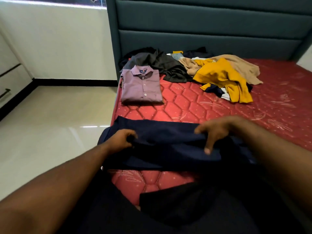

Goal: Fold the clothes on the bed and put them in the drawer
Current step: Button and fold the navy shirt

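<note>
Navy garment [162,132], creased, between both hands.

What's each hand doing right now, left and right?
Left hand: grips the navy garment at its left edge.
Right hand: pinches the same garment's fold, thumb on top.

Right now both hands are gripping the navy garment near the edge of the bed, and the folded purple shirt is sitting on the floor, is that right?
Not quite. The head view shows the folded purple shirt lying on the red mattress, not the floor. Both the left hand and right hand do grip the navy garment.
</note>
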A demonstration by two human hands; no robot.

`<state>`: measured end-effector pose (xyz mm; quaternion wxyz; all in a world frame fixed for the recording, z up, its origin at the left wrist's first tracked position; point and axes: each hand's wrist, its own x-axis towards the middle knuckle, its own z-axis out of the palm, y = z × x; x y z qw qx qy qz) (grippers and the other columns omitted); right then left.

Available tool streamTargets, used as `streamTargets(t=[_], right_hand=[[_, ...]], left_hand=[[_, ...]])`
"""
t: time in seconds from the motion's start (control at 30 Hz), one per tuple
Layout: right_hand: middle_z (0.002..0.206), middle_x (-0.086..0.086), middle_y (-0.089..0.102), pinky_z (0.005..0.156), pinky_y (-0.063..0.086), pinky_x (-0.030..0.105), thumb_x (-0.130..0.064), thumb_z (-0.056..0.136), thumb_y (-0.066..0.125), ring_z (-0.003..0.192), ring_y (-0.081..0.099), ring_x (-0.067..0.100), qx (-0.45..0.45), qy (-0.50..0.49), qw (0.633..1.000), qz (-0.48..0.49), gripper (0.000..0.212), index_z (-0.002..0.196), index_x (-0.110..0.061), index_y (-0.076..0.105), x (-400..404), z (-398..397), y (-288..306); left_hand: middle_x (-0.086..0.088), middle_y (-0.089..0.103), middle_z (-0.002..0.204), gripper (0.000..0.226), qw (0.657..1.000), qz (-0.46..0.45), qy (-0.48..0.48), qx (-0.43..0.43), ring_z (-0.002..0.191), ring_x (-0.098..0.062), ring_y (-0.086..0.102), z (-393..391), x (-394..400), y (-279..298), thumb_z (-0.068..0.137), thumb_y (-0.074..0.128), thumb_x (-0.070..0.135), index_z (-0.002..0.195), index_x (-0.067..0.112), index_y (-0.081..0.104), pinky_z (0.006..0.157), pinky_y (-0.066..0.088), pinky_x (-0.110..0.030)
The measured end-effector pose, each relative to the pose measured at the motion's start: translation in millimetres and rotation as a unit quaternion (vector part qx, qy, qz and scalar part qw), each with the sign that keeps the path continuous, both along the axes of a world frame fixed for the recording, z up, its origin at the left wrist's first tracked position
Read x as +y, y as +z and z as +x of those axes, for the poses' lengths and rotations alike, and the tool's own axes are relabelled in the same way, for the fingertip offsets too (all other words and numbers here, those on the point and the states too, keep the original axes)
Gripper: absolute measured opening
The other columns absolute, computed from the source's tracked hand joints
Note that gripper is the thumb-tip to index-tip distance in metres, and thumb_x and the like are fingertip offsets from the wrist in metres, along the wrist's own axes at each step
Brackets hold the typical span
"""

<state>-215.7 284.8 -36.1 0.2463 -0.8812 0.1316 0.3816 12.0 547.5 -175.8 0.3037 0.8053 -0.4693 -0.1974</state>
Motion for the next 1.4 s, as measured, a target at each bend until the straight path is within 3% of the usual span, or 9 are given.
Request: streamTargets(t=[0.17,0.47,0.6,0.7,0.83,0.93,1.13,1.27,1.4], right_hand=[[0.095,-0.001,0.063,0.057,0.048,0.016,-0.01,0.074,0.081,0.078,0.06,0.013,0.059,0.076,0.989,-0.113,0.047,0.114,-0.02,0.058,44.3,-22.3,-24.3],[0.122,0.006,0.065,0.081,0.049,0.028,-0.022,0.071,0.084,0.106,0.063,0.024,0.02,0.056,0.967,-0.246,0.062,0.126,-0.013,0.056,30.9,-6.7,-24.4],[0.091,0.003,0.066,0.067,0.047,0.026,-0.012,0.072,0.083,0.074,0.06,0.014,-0.02,-0.003,0.997,-0.075,0.033,0.097,-0.016,0.061,10.0,-4.3,-29.7],[0.082,0.001,0.067,0.072,0.049,0.034,-0.02,0.062,0.089,0.073,0.062,0.014,-0.105,-0.107,0.983,0.105,0.038,0.088,-0.017,0.062,-23.0,-3.7,-34.8],[0.068,-0.003,0.058,0.054,0.045,0.02,-0.007,0.073,0.081,0.051,0.053,0.002,0.053,-0.072,0.996,0.02,0.027,0.08,-0.017,0.058,-54.6,-19.5,-70.2],[0.058,0.0,0.054,0.048,0.038,0.022,-0.008,0.07,0.078,0.047,0.046,0.008,-0.028,-0.127,0.987,0.098,0.021,0.07,-0.016,0.059,-70.3,-19.7,-71.9],[0.073,0.0,0.059,0.049,0.044,0.024,-0.019,0.091,0.066,0.056,0.054,0.011,-0.12,-0.254,0.958,0.063,0.013,0.1,-0.016,0.058,-106.8,-0.5,-70.0],[0.08,-0.004,0.064,0.055,0.039,0.024,-0.056,0.082,0.067,0.067,0.052,0.016,-0.013,-0.266,0.964,0.003,0.036,0.089,-0.02,0.064,-114.7,-17.3,-94.8],[0.075,-0.006,0.06,0.058,0.041,0.026,-0.034,0.077,0.08,0.07,0.051,0.012,-0.01,-0.225,0.972,0.067,0.022,0.081,-0.022,0.062,-115.4,-42.2,-117.2]], left_hand=[[0.001,0.067,0.089,0.031,0.997,0.002,-0.028,-0.075,0.089,-0.013,0.064,-8.5,8.9,0.7,0.066,0.059,-0.017,0.084,0.003,0.072,0.076,0.045,-0.01],[0.006,0.058,0.075,0.027,0.981,0.146,-0.061,-0.109,0.078,-0.016,0.056,-8.3,5.9,19.5,0.072,0.059,0.0,0.068,0.025,0.051,0.065,0.037,-0.022],[0.017,0.065,0.1,0.026,0.956,0.228,-0.122,-0.139,0.097,-0.007,0.059,-4.4,-7.1,23.3,0.063,0.062,0.03,0.089,0.035,0.065,0.089,0.041,-0.033],[0.013,0.069,0.076,0.016,0.972,0.203,-0.105,-0.044,0.071,-0.001,0.062,-1.0,-22.0,22.4,0.072,0.067,0.018,0.063,0.031,0.063,0.081,0.045,-0.029],[0.004,0.047,0.054,0.009,0.988,0.085,0.014,0.127,0.052,-0.008,0.039,4.8,-30.6,24.4,0.067,0.052,0.016,0.057,0.014,0.052,0.054,0.032,-0.025],[-0.004,0.055,0.064,0.006,0.983,0.013,0.052,0.178,0.062,-0.013,0.048,14.7,-42.0,24.0,0.065,0.054,0.014,0.065,0.01,0.058,0.058,0.038,-0.023],[-0.008,0.061,0.075,0.022,0.982,0.104,0.06,0.146,0.055,-0.013,0.053,34.3,-75.1,18.5,0.088,0.05,-0.006,0.082,0.009,0.064,0.048,0.041,-0.021],[-0.005,0.07,0.081,0.019,0.992,0.075,0.02,0.103,0.081,-0.022,0.066,11.9,-122.7,21.1,0.075,0.048,0.019,0.081,0.018,0.067,0.075,0.052,-0.028],[0.0,0.069,0.077,0.014,0.971,0.169,-0.124,0.118,0.074,-0.015,0.062,-41.5,-170.2,12.1,0.092,0.063,0.022,0.092,0.01,0.071,0.074,0.053,-0.031]])
